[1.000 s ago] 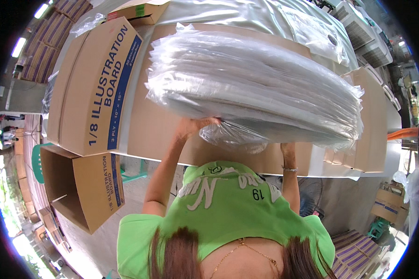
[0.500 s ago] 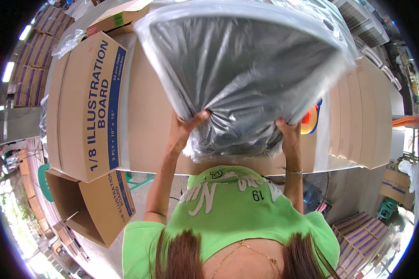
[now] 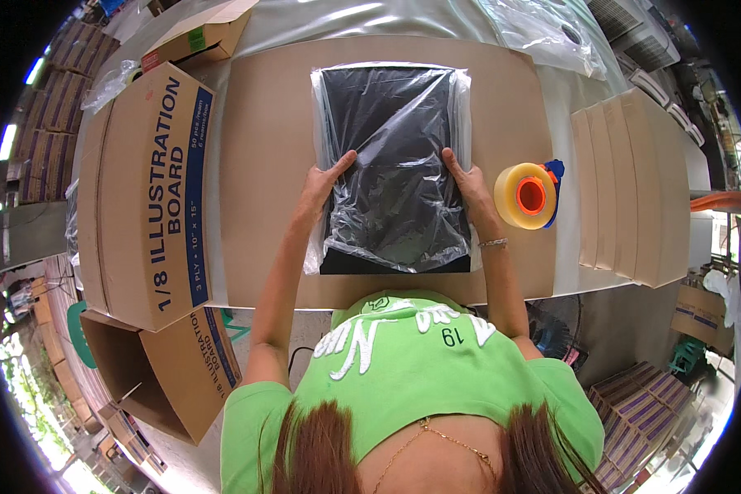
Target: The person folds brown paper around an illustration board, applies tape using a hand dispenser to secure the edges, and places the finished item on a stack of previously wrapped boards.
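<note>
A flat black pack of what look like boards (image 3: 391, 189), in a clear plastic bag, lies on a brown cardboard sheet (image 3: 259, 156) in front of me. The bag's near end is crumpled, and a strip of bare black shows below it. My left hand (image 3: 324, 188) grips the pack's left edge, thumb on top and fingers hidden at the side. On the opposite edge, my right hand (image 3: 471, 188) holds it the same way. Just right of that hand lies a roll of clear tape (image 3: 507, 198) on an orange core, with a blue dispenser part behind it.
A large printed carton (image 3: 144, 198) stands at the left, with an open carton (image 3: 177, 370) below it. Several brown cartons or folded boards (image 3: 634, 189) stand at the right. Clear plastic bags (image 3: 543, 37) lie at the far right, and another opened box (image 3: 202, 33) is far left.
The plastic-covered pack, earlier raised and tilted toward me, has come down flat onto the cardboard. Both hands still grip its sides. The tape roll, partly hidden before, now shows fully.
</note>
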Action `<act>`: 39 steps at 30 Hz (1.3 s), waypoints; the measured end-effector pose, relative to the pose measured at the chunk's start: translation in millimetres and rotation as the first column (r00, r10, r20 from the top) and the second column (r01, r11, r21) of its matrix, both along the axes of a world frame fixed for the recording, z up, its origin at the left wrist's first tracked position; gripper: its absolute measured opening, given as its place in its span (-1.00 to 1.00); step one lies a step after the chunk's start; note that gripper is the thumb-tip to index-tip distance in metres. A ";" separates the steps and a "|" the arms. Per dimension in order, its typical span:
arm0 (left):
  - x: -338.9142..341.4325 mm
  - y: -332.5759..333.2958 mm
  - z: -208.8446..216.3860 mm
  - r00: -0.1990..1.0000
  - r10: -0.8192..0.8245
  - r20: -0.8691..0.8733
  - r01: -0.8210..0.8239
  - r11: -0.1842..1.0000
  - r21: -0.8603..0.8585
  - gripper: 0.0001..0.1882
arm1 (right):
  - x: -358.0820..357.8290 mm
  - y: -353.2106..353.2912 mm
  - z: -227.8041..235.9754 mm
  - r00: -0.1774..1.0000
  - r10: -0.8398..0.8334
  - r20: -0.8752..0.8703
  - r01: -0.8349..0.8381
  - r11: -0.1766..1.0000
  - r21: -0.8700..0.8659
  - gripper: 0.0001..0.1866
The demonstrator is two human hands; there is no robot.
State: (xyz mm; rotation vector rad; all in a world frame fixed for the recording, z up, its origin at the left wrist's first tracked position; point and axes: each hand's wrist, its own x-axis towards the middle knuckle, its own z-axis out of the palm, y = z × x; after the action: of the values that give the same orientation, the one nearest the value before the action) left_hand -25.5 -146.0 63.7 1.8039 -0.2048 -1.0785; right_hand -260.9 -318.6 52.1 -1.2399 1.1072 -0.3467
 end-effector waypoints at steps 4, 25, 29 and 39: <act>8.1 -11.0 -12.5 0.998 0.001 -0.069 0.002 0.999 0.047 -0.04 | 2.0 -11.9 12.7 0.996 -0.013 -0.093 0.011 1.000 -0.025 -0.02; 21.9 22.0 -13.7 0.931 -0.124 0.342 0.101 0.991 0.085 0.13 | -31.6 -31.7 -36.5 0.982 0.158 -0.107 -0.179 0.958 -0.226 -0.33; 19.8 85.9 -3.9 0.933 -0.338 0.122 0.337 0.941 0.033 0.19 | -76.4 0.3 -43.7 0.964 0.185 0.189 -0.165 0.979 -0.116 -0.41; -60.5 147.8 -37.9 0.607 -0.403 0.685 0.357 0.908 0.218 -0.11 | -120.0 99.5 -44.4 0.939 0.219 -0.267 -0.340 0.725 -0.599 -0.65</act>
State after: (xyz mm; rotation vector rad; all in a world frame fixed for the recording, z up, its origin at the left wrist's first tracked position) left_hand -86.0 1.9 25.8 2.2271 -1.0976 -0.5751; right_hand -380.9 -219.1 7.8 -2.0641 0.9503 -0.4006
